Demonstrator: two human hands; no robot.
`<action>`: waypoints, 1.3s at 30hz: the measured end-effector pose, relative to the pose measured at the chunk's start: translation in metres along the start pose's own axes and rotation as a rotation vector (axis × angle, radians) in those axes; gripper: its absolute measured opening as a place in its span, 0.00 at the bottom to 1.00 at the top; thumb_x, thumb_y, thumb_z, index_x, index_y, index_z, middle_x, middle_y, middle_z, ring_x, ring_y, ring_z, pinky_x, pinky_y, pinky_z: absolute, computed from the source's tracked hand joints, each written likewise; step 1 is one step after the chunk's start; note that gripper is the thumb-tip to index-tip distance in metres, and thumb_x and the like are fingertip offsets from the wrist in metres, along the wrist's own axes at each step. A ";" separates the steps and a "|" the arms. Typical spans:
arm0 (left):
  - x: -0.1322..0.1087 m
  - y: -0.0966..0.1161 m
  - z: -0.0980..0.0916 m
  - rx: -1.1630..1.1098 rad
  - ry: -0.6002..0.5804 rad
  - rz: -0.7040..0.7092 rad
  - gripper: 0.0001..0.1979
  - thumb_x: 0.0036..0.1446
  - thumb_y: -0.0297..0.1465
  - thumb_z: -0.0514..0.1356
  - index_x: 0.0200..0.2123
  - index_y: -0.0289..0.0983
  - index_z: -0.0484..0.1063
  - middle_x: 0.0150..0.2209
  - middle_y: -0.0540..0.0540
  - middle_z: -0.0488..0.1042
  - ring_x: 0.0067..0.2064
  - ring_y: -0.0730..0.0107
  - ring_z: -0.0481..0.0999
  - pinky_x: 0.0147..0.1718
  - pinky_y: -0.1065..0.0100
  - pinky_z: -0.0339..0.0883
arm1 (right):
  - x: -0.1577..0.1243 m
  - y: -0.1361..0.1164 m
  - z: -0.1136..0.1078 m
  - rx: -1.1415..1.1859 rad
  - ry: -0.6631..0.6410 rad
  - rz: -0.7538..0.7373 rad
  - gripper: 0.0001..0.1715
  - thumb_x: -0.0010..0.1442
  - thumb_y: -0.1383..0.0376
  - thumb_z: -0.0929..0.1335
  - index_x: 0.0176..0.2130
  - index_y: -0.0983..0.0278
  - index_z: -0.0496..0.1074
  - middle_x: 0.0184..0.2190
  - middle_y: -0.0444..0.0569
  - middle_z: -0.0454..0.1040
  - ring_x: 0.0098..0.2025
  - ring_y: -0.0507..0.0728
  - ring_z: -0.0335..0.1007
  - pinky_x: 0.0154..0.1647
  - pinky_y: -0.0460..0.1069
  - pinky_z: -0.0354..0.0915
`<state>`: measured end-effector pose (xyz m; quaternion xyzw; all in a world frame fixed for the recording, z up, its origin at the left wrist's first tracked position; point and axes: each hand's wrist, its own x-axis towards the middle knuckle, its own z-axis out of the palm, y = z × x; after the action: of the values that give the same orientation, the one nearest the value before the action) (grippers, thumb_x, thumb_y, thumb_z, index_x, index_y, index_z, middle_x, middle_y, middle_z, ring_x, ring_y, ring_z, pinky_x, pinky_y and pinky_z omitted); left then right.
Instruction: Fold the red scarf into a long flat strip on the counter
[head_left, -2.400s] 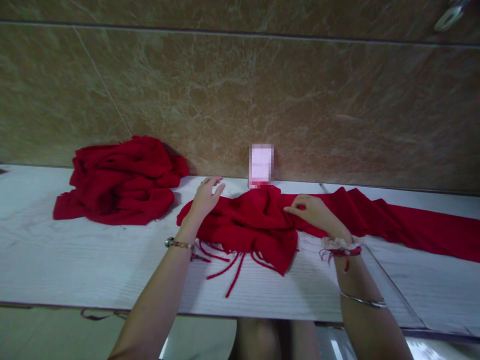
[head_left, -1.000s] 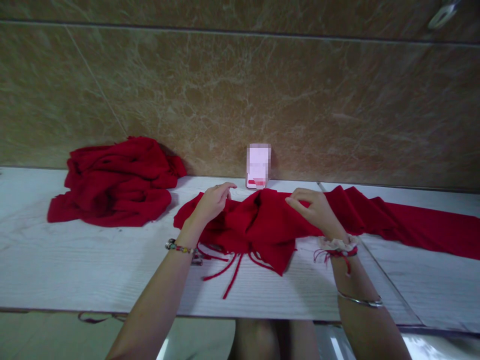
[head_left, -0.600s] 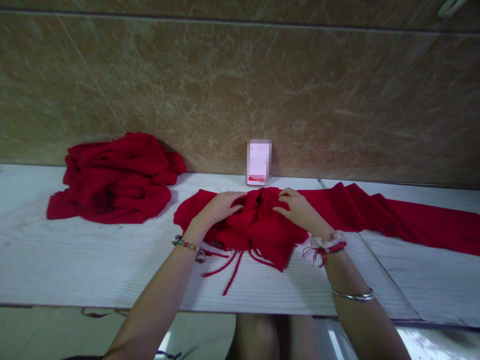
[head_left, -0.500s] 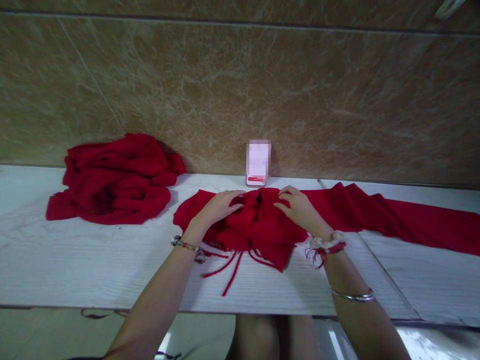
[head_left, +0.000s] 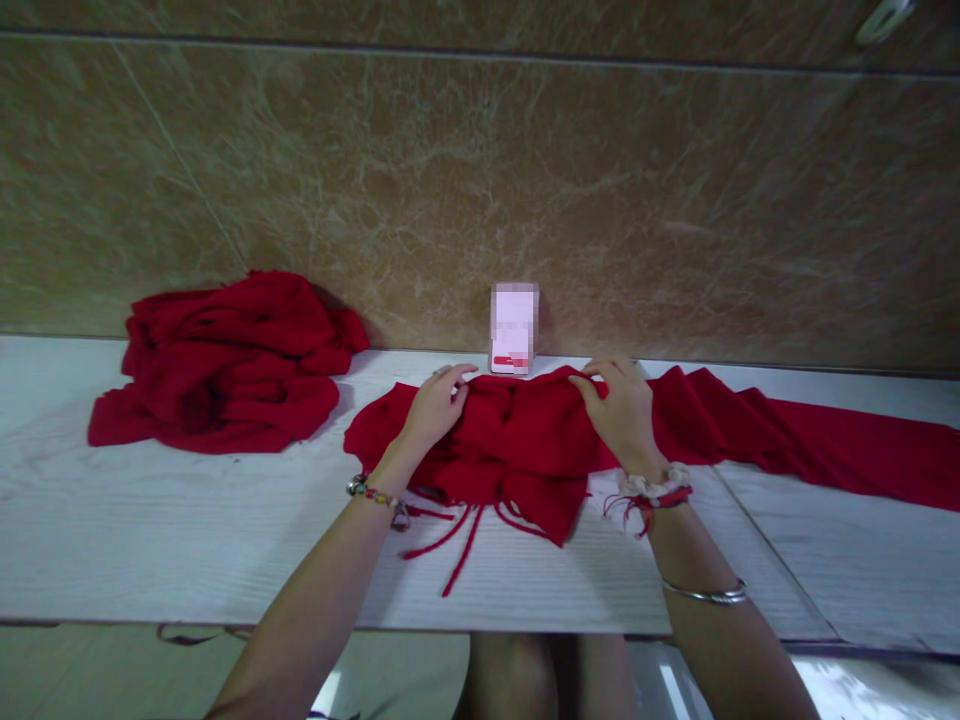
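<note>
A long red scarf lies gathered on the white table, with loose fringe strands pointing toward me. My left hand holds the far edge of the bunched part between thumb and fingers. At the right of the same edge, my right hand pinches the cloth, lifting it slightly. Between the hands the scarf is folded and creased. From behind my right hand, its remaining length runs rightward in a strip to the picture's edge.
To the left is a crumpled heap of red cloth. A phone with a lit, blurred screen leans on the brown marbled wall just beyond the scarf. The white table ends at a front edge above my knees.
My hands have moved farther apart, the right one rightward and away from me, the left slightly away. The scarf's far edge between them is now drawn straighter and raised a little.
</note>
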<state>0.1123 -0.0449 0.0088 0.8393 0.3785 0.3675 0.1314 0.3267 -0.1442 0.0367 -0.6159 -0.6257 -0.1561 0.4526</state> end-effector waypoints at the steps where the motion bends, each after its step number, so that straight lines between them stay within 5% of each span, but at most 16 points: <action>1: 0.001 -0.001 -0.004 0.026 0.083 -0.023 0.15 0.50 0.22 0.50 0.41 0.37 0.68 0.31 0.48 0.71 0.37 0.67 0.70 0.41 0.65 0.63 | 0.001 0.001 -0.003 -0.011 0.046 0.029 0.06 0.55 0.65 0.63 0.27 0.62 0.67 0.29 0.51 0.67 0.35 0.59 0.64 0.38 0.54 0.61; 4: 0.004 -0.001 -0.018 0.028 0.284 -0.092 0.14 0.49 0.23 0.49 0.39 0.36 0.68 0.28 0.48 0.68 0.35 0.68 0.68 0.39 0.67 0.62 | 0.004 0.004 -0.010 -0.050 0.161 0.093 0.07 0.55 0.65 0.63 0.25 0.62 0.65 0.27 0.50 0.67 0.33 0.58 0.64 0.36 0.53 0.61; 6: 0.005 0.000 -0.027 -0.027 0.328 -0.143 0.13 0.49 0.24 0.49 0.36 0.36 0.69 0.26 0.50 0.67 0.32 0.70 0.67 0.35 0.70 0.62 | 0.004 0.006 -0.011 -0.045 0.098 0.061 0.09 0.54 0.63 0.63 0.24 0.61 0.65 0.26 0.49 0.68 0.31 0.57 0.64 0.34 0.52 0.61; 11: 0.003 -0.002 -0.035 -0.036 -0.040 -0.183 0.10 0.51 0.32 0.50 0.26 0.37 0.69 0.19 0.53 0.66 0.24 0.73 0.66 0.27 0.73 0.60 | -0.001 0.015 -0.005 0.005 -0.466 -0.052 0.17 0.51 0.57 0.66 0.17 0.62 0.65 0.18 0.45 0.68 0.22 0.53 0.63 0.27 0.49 0.61; 15: 0.001 -0.005 -0.028 0.227 0.004 -0.240 0.12 0.54 0.37 0.50 0.30 0.38 0.70 0.19 0.51 0.66 0.26 0.68 0.68 0.29 0.69 0.61 | -0.002 0.011 0.002 0.010 -0.286 -0.051 0.10 0.53 0.58 0.66 0.28 0.63 0.70 0.28 0.50 0.72 0.33 0.57 0.67 0.36 0.52 0.63; 18: 0.001 -0.006 -0.021 0.209 0.033 -0.136 0.11 0.53 0.35 0.53 0.36 0.36 0.70 0.30 0.46 0.71 0.35 0.66 0.71 0.37 0.67 0.63 | -0.005 0.002 0.009 0.043 -0.293 -0.146 0.12 0.53 0.61 0.66 0.38 0.63 0.70 0.37 0.52 0.70 0.41 0.59 0.65 0.42 0.54 0.63; 21: 0.001 -0.005 -0.017 0.072 -0.124 -0.018 0.11 0.51 0.33 0.55 0.38 0.36 0.70 0.40 0.44 0.72 0.42 0.66 0.70 0.44 0.66 0.62 | -0.010 -0.004 0.019 0.020 -0.379 -0.184 0.09 0.53 0.65 0.65 0.37 0.62 0.70 0.40 0.53 0.68 0.44 0.60 0.63 0.44 0.55 0.62; 25: 0.001 -0.003 -0.015 0.003 -0.285 -0.037 0.09 0.50 0.28 0.56 0.35 0.37 0.71 0.36 0.46 0.75 0.38 0.67 0.73 0.40 0.67 0.65 | -0.013 -0.006 0.024 -0.003 -0.402 -0.144 0.06 0.55 0.68 0.63 0.29 0.63 0.69 0.38 0.52 0.68 0.42 0.59 0.63 0.42 0.56 0.62; 30: 0.004 -0.006 -0.018 0.018 -0.081 -0.106 0.06 0.50 0.26 0.54 0.28 0.38 0.71 0.30 0.49 0.75 0.35 0.68 0.73 0.38 0.67 0.64 | -0.006 -0.004 0.013 0.056 -0.252 -0.099 0.07 0.55 0.70 0.62 0.27 0.62 0.65 0.32 0.51 0.67 0.36 0.58 0.64 0.38 0.53 0.62; 36: 0.007 -0.005 -0.033 -0.071 0.337 -0.257 0.08 0.52 0.30 0.52 0.32 0.35 0.70 0.31 0.48 0.74 0.34 0.70 0.71 0.34 0.70 0.63 | 0.004 0.004 -0.007 -0.011 0.164 0.016 0.08 0.56 0.68 0.61 0.26 0.62 0.64 0.27 0.49 0.65 0.33 0.57 0.63 0.35 0.52 0.62; 39: 0.006 -0.002 -0.037 -0.018 0.263 -0.251 0.12 0.54 0.33 0.49 0.30 0.35 0.70 0.28 0.48 0.74 0.31 0.70 0.71 0.32 0.72 0.61 | 0.003 0.008 -0.008 0.093 -0.067 -0.102 0.11 0.56 0.65 0.61 0.24 0.62 0.65 0.26 0.47 0.66 0.31 0.55 0.64 0.34 0.50 0.62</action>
<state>0.0871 -0.0417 0.0370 0.7291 0.4908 0.4581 0.1331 0.3379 -0.1470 0.0407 -0.5664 -0.6775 -0.1288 0.4512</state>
